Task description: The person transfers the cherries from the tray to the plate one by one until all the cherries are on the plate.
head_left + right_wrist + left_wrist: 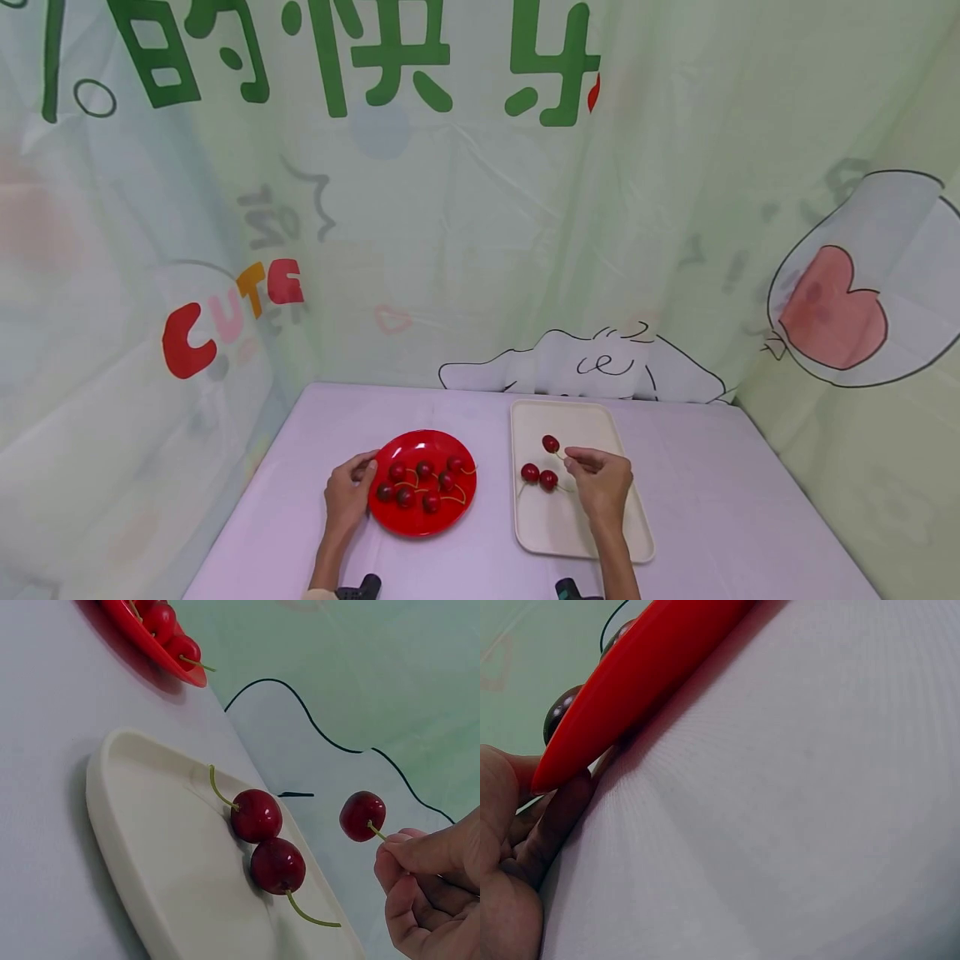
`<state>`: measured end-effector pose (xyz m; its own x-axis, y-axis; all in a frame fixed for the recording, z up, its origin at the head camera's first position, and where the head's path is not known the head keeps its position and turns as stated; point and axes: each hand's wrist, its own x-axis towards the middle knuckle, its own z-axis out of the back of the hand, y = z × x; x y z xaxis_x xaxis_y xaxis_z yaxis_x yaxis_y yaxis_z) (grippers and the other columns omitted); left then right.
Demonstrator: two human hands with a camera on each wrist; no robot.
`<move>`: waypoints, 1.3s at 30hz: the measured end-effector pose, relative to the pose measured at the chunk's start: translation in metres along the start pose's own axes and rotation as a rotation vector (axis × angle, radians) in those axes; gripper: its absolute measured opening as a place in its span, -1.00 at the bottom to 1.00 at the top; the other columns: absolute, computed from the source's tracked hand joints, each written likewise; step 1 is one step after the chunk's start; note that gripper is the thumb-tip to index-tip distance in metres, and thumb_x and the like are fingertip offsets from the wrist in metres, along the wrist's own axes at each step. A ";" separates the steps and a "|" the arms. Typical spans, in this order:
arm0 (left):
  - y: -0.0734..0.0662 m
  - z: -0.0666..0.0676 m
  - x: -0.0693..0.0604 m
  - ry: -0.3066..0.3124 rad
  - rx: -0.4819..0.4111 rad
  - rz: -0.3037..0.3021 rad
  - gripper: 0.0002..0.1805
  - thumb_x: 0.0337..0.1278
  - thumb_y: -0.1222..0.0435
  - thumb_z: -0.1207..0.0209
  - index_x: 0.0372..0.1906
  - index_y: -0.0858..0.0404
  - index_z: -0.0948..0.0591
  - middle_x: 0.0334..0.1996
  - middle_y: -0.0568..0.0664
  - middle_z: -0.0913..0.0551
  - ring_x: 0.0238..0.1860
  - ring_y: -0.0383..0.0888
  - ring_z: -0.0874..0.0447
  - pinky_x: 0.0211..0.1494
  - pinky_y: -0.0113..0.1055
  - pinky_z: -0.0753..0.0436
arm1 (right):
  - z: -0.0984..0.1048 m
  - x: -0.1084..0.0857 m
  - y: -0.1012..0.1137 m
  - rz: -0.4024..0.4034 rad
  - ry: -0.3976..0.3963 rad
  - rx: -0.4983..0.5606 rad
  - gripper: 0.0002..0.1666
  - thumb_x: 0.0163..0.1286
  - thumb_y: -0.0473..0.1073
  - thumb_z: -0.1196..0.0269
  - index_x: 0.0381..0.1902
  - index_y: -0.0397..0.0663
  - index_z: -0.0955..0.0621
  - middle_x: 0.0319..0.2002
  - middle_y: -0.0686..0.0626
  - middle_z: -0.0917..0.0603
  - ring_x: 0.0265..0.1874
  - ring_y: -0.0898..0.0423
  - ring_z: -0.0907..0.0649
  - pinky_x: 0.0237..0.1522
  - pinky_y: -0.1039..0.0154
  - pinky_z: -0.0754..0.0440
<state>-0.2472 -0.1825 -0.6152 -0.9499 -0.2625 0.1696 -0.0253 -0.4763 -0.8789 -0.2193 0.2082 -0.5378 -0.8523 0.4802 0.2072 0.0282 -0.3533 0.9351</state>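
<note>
At the left, my left hand [347, 493] grips the rim of a round red plate [420, 527], thumb on top and fingers under the edge. Several dark red cherries [431, 502] with stems lie on that plate. My right hand [604, 486] pinches the stem of one cherry [363, 816] between thumb and fingertips, holding it up above a cream rectangular tray [555, 533]. Two more cherries [278, 865] sit side by side on the tray, touching each other. In the left wrist view the plate's underside [637, 690] hides most of its cherries.
A pale cloth-covered table [705, 500] carries both plate and tray, with a gap between them. Printed curtains [480, 208] hang behind and at both sides. Dark wrist devices [367, 587] show at the lower edge.
</note>
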 end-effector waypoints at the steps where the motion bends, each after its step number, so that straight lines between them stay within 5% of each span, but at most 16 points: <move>1: 0.000 0.000 0.000 -0.005 -0.001 0.001 -0.69 0.61 0.31 -0.21 0.25 0.24 -0.78 0.00 0.14 -0.86 -0.15 -0.17 -0.72 -0.03 -0.45 -0.59 | -0.001 0.000 0.000 0.003 0.013 0.002 -0.87 0.34 -0.50 -0.46 -0.17 -0.35 -0.86 -0.18 -0.36 -0.88 -0.38 0.18 -0.84 -0.33 0.58 -0.65; 11: -0.002 -0.002 0.000 -0.004 -0.006 -0.003 -0.70 0.61 0.31 -0.21 0.24 0.25 -0.78 0.00 0.15 -0.86 -0.15 -0.15 -0.73 -0.06 -0.47 -0.60 | -0.005 0.003 0.002 0.040 0.097 0.014 -0.87 0.32 -0.52 -0.46 -0.19 -0.35 -0.86 -0.21 -0.32 -0.89 -0.44 0.43 -0.76 -0.29 0.57 -0.66; 39: -0.001 -0.001 0.001 -0.005 -0.018 0.005 -0.70 0.61 0.31 -0.22 0.24 0.26 -0.78 0.02 0.17 -0.86 -0.15 -0.13 -0.70 -0.08 -0.49 -0.59 | -0.049 -0.009 0.013 0.093 0.234 0.081 -0.85 0.22 -0.58 -0.47 -0.27 -0.39 -0.86 -0.33 -0.29 -0.88 -0.45 -0.03 -0.86 -0.39 0.42 -0.73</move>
<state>-0.2482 -0.1812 -0.6149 -0.9483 -0.2692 0.1679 -0.0266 -0.4600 -0.8875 -0.2363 0.1600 -0.5413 -0.9413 0.2468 0.2303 0.1460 -0.3174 0.9370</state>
